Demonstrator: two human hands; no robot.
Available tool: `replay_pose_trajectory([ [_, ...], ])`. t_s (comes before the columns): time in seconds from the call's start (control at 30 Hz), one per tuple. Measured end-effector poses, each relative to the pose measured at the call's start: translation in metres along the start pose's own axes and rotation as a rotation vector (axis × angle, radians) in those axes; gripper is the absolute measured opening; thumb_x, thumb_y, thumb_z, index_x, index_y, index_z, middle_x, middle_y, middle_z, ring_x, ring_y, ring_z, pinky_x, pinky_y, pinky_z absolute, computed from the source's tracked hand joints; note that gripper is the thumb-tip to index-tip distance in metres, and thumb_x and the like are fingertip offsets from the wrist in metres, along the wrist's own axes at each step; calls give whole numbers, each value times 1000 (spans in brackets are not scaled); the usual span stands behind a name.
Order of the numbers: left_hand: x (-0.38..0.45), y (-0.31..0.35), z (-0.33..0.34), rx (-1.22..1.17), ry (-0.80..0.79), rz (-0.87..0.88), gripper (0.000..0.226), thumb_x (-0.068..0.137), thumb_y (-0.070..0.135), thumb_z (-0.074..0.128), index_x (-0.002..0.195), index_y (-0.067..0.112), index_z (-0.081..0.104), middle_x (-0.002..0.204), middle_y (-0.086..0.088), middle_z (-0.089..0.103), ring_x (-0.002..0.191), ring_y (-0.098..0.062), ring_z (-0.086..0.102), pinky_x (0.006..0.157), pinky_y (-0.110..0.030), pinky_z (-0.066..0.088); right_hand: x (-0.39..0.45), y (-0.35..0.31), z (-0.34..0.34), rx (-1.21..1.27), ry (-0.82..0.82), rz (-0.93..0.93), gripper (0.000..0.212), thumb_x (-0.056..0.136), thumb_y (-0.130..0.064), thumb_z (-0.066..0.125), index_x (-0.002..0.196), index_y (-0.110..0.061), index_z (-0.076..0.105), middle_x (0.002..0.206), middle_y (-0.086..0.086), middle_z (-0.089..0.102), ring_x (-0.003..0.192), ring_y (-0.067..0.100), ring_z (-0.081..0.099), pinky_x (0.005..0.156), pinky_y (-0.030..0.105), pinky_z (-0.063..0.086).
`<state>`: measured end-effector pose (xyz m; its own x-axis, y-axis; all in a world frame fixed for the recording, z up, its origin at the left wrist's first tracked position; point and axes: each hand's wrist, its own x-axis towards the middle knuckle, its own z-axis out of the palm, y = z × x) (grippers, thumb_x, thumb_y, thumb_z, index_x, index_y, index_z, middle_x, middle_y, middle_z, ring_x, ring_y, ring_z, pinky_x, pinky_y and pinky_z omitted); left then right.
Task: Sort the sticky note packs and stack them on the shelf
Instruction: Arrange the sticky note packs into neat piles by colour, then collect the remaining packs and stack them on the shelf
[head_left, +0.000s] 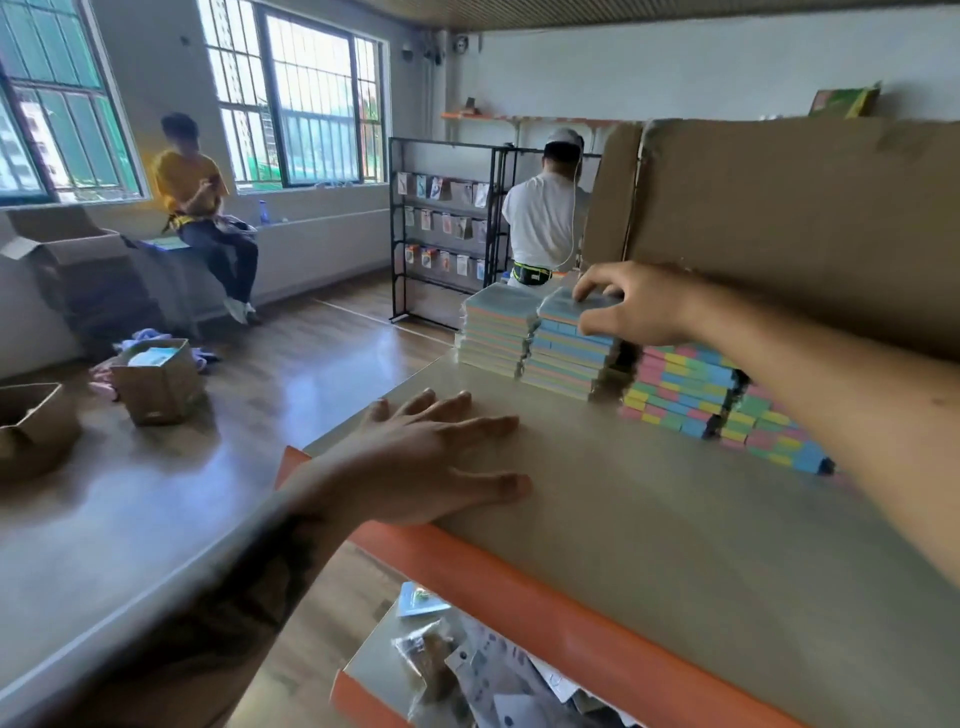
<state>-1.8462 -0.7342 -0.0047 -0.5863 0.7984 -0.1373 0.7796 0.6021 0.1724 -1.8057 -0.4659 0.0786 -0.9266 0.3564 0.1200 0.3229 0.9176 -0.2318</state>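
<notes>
Sticky note packs (566, 345) sit in neat piles on the flat board of the shelf (649, 509), back near a big sheet of cardboard (805, 223). Two piles stand side by side at the far left end. More packs with pink, yellow, green and blue edges (691, 395) are stacked lower down just to the right of them.

The person's right hand (631, 306) is up on the second pile. Its fingers are curled over the top pack and the thumb is on the front edge, so it looks like it is pinching that pack. I think it is setting the pack down or lining it up.

The left hand (431, 457) holds nothing. It lies flat on the shelf board near the orange front rim (545, 587), fingers spread, well apart from the piles.

To do this step well, the top pack should sit square on the ones under it, with no corner poking out. The pile beside it is very close, so the hand should let go gently and lift straight up, or it may bump that pile. The wrap looks shiny, so packs could slide. The flat hand could come over and hold the pile's side to keep it straight.

Two other people are across the room, and open boxes (156, 379) sit on the floor.
</notes>
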Motion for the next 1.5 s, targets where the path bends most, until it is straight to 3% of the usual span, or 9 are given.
replay_pose_trajectory([
  [0.27,10,-10,13,-3,65,-7,79,73,96,27,146,73,6,169,18,2,157,-14,-4,124,-51,1,-5,2,0,-7,47,1,35,83,-51,70,117,-44,62,145,-2,56,119,25,55,105,40,45],
  [0.47,3,-4,11,1,137,-29,82,70,97,31,147,68,21,168,18,16,155,-8,8,125,-51,7,-36,5,2,-136,145,-55,63,80,-63,66,139,-47,50,149,-4,46,139,27,37,116,47,31],
  [0.63,-10,29,14,-15,190,-23,84,68,99,23,146,68,25,167,17,18,156,-11,10,125,-55,3,-123,17,-3,-329,276,-172,72,81,-73,55,146,-43,46,158,-3,40,143,26,35,112,46,26],
  [0.8,-27,121,32,-31,183,89,81,74,94,18,148,64,23,167,17,18,155,-10,12,125,-54,4,-228,67,-7,-363,203,-116,73,86,-77,43,150,-41,42,161,0,37,147,25,30,119,48,24],
  [0.93,-42,223,56,-18,176,224,77,78,93,16,149,64,22,168,16,18,155,-10,14,125,-54,5,-331,137,-18,-358,144,53,81,82,-82,29,152,-44,38,163,-4,35,149,23,28,118,45,20],
  [1.17,-75,413,99,-17,202,415,86,71,98,9,148,63,26,166,17,24,153,-10,19,124,-51,10,-526,258,-47,-341,172,331,84,81,-85,18,152,-45,39,159,-7,39,146,22,33,116,47,27],
  [1.23,-87,466,116,-1,199,467,85,73,98,11,149,62,26,166,17,24,154,-10,18,124,-51,11,-581,288,-55,-337,176,416,75,89,-82,26,153,-45,38,160,-8,37,147,21,32,115,47,26],
  [1.37,-109,561,139,108,213,586,61,94,79,15,152,61,16,168,20,15,155,-12,14,124,-53,11,-681,339,-75,-362,199,555,64,98,-73,33,154,-42,37,159,-6,39,144,24,36,112,47,28],
  [1.5,-117,646,156,162,162,687,102,62,94,-14,152,60,19,167,19,17,155,-15,15,121,-58,11,-760,384,-89,-334,237,683,60,99,-70,34,152,-42,38,158,-5,41,143,26,38,112,49,30],
])
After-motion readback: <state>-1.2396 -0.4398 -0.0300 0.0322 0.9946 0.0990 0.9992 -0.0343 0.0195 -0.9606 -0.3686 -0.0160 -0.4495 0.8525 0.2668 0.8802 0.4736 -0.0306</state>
